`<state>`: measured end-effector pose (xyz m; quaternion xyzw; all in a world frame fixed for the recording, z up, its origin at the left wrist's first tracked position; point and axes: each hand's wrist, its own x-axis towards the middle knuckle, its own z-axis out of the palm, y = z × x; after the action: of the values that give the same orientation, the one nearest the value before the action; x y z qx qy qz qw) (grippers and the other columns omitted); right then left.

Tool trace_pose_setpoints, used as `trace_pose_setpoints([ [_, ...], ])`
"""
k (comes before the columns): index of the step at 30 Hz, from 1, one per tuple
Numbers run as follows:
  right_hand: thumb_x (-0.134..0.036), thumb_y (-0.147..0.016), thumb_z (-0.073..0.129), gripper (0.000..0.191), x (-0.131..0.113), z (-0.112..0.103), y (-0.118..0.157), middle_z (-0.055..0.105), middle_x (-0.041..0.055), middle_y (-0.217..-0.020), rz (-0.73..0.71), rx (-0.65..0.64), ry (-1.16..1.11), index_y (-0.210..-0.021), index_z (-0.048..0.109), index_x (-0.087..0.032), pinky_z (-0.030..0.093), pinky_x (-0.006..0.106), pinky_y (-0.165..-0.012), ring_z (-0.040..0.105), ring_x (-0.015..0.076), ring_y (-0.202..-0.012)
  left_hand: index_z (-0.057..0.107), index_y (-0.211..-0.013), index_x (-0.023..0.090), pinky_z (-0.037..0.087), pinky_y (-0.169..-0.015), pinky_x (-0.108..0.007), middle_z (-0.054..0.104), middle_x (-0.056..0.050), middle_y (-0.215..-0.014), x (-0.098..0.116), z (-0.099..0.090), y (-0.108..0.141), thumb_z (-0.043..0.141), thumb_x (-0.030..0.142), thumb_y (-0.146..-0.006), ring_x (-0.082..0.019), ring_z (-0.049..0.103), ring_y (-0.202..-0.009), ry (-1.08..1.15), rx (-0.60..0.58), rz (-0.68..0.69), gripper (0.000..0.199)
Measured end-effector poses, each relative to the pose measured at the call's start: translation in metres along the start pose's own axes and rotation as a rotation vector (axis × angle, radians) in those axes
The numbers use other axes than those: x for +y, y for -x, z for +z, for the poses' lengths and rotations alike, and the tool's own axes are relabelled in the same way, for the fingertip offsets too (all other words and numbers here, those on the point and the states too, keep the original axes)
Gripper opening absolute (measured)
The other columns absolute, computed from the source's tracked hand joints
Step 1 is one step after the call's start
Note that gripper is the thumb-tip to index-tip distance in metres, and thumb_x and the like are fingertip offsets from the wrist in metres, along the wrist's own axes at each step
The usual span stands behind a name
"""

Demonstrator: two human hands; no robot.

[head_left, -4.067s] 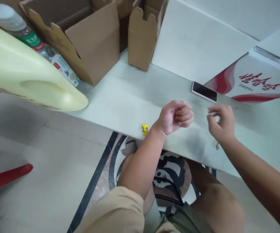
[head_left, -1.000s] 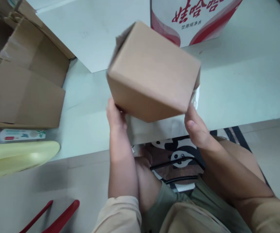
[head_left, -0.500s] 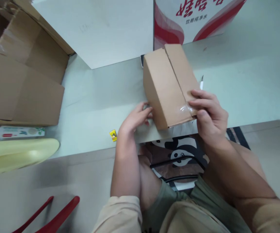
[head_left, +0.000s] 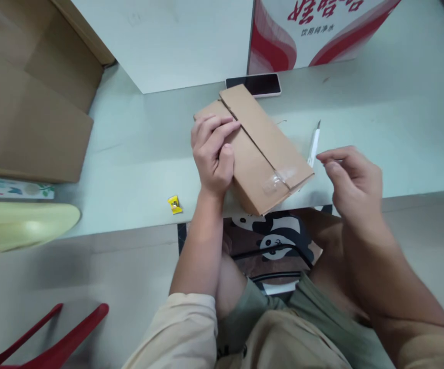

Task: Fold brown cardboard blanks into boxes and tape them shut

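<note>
A small brown cardboard box sits slanted on the pale table, its top seam crossed by clear tape at the near end. My left hand holds the box from its left side, fingers curled over the top and reaching to the seam. To the right of the box lies a white craft knife, blade pointing away from me. My right hand is off the box, with the index fingertip right beside the knife's near end; I cannot tell whether they touch. Thumb and index finger are slightly apart.
A phone lies behind the box, before a white and red carton. Large cardboard boxes stand at left, near a pale yellow-green object. A small yellow packet lies near the table's front edge.
The box has turned and shifted left, uncovering the phone. My left hand has moved from beside the box onto its top. My right hand has let go and moved right, near the knife.
</note>
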<state>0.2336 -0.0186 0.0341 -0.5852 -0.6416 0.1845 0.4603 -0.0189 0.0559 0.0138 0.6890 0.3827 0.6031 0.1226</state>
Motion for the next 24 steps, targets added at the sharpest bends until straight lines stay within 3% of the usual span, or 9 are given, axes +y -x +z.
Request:
trace_pose_setpoints([
  [2,-0.033,-0.088,0.060,0.019,0.016,-0.007,-0.008,0.068,0.0052,-0.088,0.062,-0.024,0.162,-0.097,0.074,-0.025,0.053,0.042,-0.078,0.065,0.0223,-0.084,0.076,-0.106,0.026,0.033,-0.123,-0.052,0.070,-0.006,-0.116,0.002,0.006,0.002,0.046,0.054,-0.095,-0.030,0.056,-0.125,0.010,0.017,-0.072,0.042],
  [6,-0.037,-0.085,0.060,0.033,0.049,0.000,-0.014,0.066,0.0100,-0.098,0.106,-0.150,0.353,-0.112,0.073,-0.023,0.052,0.047,-0.082,0.062,0.0267,-0.091,0.075,-0.107,0.026,0.027,-0.126,-0.053,0.067,-0.007,-0.119,0.007,0.018,0.007,0.047,0.052,-0.094,-0.031,0.053,-0.130,-0.024,0.079,-0.115,0.041],
  [9,-0.040,-0.086,0.058,0.028,0.066,0.012,-0.010,0.064,0.0128,-0.097,0.115,-0.194,0.476,-0.100,0.072,-0.020,0.050,0.049,-0.085,0.058,0.0301,-0.095,0.075,-0.108,0.026,0.025,-0.127,-0.054,0.066,-0.007,-0.120,0.009,0.023,0.010,0.045,0.053,-0.094,-0.032,0.052,-0.132,-0.065,0.102,-0.134,0.042],
  [12,-0.035,-0.080,0.061,0.015,0.073,0.015,-0.006,0.063,0.0104,-0.088,0.150,-0.164,0.546,-0.086,0.064,-0.021,0.047,0.044,-0.076,0.054,0.0274,-0.086,0.074,-0.107,0.027,0.022,-0.128,-0.054,0.065,-0.006,-0.121,0.011,0.025,0.010,0.047,0.055,-0.092,-0.033,0.049,-0.136,-0.079,0.120,-0.194,0.042],
  [14,-0.031,-0.077,0.062,0.011,0.074,0.011,-0.007,0.060,0.0057,-0.077,0.219,-0.127,0.509,-0.085,0.060,-0.023,0.043,0.039,-0.067,0.051,0.0224,-0.072,0.073,-0.105,0.027,0.021,-0.128,-0.055,0.065,-0.006,-0.121,0.011,0.026,0.010,0.050,0.056,-0.090,-0.034,0.048,-0.137,-0.085,0.132,-0.227,0.040],
  [17,-0.031,-0.084,0.058,0.018,0.071,0.003,-0.011,0.056,0.0003,-0.068,0.242,0.027,0.318,-0.101,0.061,-0.026,0.041,0.036,-0.059,0.046,0.0175,-0.057,0.072,-0.101,0.026,0.021,-0.128,-0.055,0.063,-0.007,-0.118,0.012,0.029,0.010,0.051,0.055,-0.089,-0.034,0.048,-0.136,-0.087,0.155,-0.264,0.038],
  [22,-0.051,-0.096,0.047,0.030,0.047,-0.010,-0.011,0.047,-0.0023,-0.061,-0.030,0.310,-0.154,-0.114,0.061,-0.032,0.042,0.035,-0.053,0.046,0.0163,-0.051,0.070,-0.096,0.025,0.018,-0.128,-0.057,0.061,-0.007,-0.115,0.011,0.031,0.014,0.050,0.054,-0.090,-0.035,0.046,-0.137,-0.086,0.204,-0.349,0.036],
  [24,-0.064,-0.093,0.046,0.038,0.032,-0.020,-0.004,0.042,-0.0041,-0.058,-0.090,0.250,-0.225,-0.115,0.060,-0.037,0.039,0.035,-0.049,0.040,0.0152,-0.046,0.070,-0.096,0.025,0.018,-0.128,-0.058,0.060,-0.007,-0.116,0.011,0.031,0.015,0.050,0.054,-0.090,-0.036,0.046,-0.137,-0.080,0.204,-0.360,0.036],
])
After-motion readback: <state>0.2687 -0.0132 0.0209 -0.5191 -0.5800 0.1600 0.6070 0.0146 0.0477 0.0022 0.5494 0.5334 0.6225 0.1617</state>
